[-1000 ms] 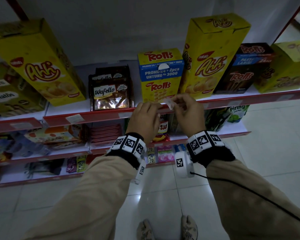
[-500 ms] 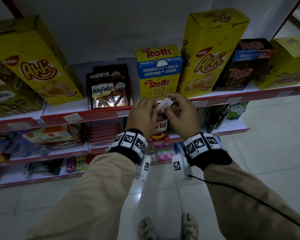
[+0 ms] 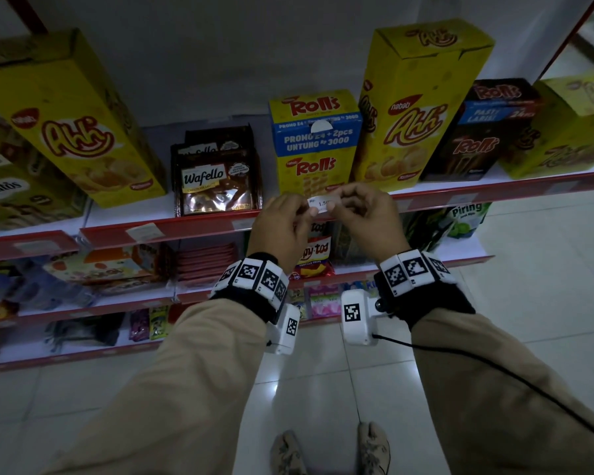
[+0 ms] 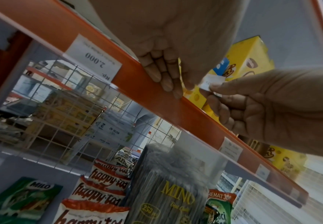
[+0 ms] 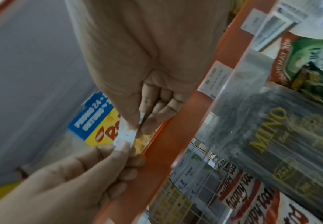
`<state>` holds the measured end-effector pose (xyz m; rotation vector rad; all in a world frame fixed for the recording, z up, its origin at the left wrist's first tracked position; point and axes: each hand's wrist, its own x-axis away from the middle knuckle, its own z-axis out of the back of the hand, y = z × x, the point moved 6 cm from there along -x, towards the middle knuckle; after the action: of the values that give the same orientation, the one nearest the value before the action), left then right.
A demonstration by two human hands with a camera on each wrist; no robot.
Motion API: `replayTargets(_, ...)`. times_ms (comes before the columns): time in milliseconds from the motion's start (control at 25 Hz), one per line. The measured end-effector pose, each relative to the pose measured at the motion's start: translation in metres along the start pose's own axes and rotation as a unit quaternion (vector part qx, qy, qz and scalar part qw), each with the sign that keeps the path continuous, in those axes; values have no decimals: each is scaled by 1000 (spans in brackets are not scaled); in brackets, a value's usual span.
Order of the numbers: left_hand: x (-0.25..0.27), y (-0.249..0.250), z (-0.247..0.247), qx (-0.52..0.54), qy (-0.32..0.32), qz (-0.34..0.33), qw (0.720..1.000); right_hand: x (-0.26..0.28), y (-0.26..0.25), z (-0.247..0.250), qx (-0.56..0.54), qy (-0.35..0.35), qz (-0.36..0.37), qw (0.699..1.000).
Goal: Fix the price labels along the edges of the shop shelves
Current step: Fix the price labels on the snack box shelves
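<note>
A small white price label (image 3: pixel 319 204) printed "1.5.." is stretched level between both hands, just in front of the red shelf edge strip (image 3: pixel 199 228) below the yellow Rolls box (image 3: pixel 314 145). My left hand (image 3: pixel 288 217) pinches its left end and my right hand (image 3: pixel 357 210) pinches its right end. The right wrist view shows the label (image 5: pixel 127 134) between thumb and forefinger of the right hand (image 5: pixel 147 91), with the left hand (image 5: pixel 80 174) at its other end. The left wrist view shows the label (image 4: pixel 212 81) above the strip (image 4: pixel 195 121).
Other labels sit in the strip: one (image 3: pixel 143 231) to the left under the Wafello packs (image 3: pixel 216 180), and a "2.000" label (image 4: pixel 93 60). Tall yellow Ahh boxes (image 3: pixel 412 108) flank the Rolls box. Snack bags (image 3: pixel 314 255) fill the shelf below. Tiled floor lies behind me.
The label, held tilted up near the right hand before, now lies level between both hands with its print facing up. Both hands stay together at the shelf edge.
</note>
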<state>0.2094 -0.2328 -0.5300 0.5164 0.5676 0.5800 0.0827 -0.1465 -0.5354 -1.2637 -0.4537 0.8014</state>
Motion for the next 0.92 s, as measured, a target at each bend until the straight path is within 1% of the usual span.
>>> replayTargets(80,-1,-1,1,-1,3,-2,1000,2,-4,-3,57,-3,39,998)
replayTargets(160,-1,-2,0,-9,-8,0,1000,1,-8,0,128,-7,84,988)
replayTargets(240,0,-1,-2,-21,-21,-13,999,-3,-9,7,167,3,96,981)
replayTargets(360,2,1,-2,-25,-27,-25,999,-7,-11,14,171,26,109,979)
replayTargets(480,1,-1,-3,-26,-30,4,999,-9,-13,9,229,-3,134,964)
replayTargets(560,1,1,-4,-28,-38,7,999,-10,-10,7,262,-26,132,956)
replayTargets(760,-1,5,-9,-83,-39,-18,996,-10,-9,4,322,-35,115,939)
replayTargets(920,-1,4,-11,-103,-30,-23,994,-5,-10,2,370,-69,131,917)
